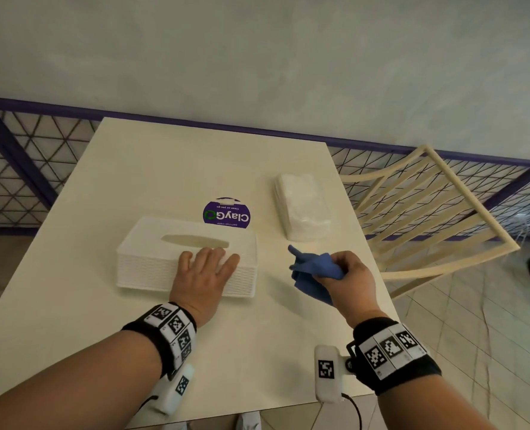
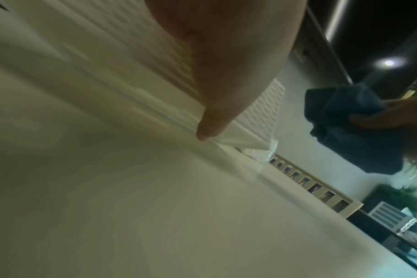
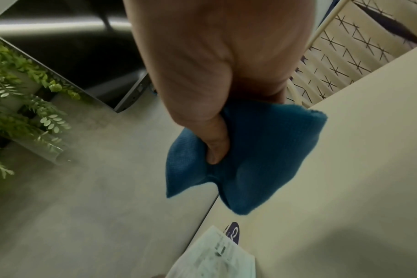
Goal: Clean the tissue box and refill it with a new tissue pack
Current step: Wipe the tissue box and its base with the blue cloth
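Nearby, purple sticker (image 1: 226, 213), cream chair (image 1: 425, 218).

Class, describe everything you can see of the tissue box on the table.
The tissue box is a white, low rectangular box with finely ribbed sides and a long oval slot in its top; no tissue shows in the slot. It looks like plastic. It lies flat on the cream table, in front of a round purple sticker and left of the wrapped tissue pack. The left hand rests flat on its near right top edge. The cloth in the right hand is clear of it.
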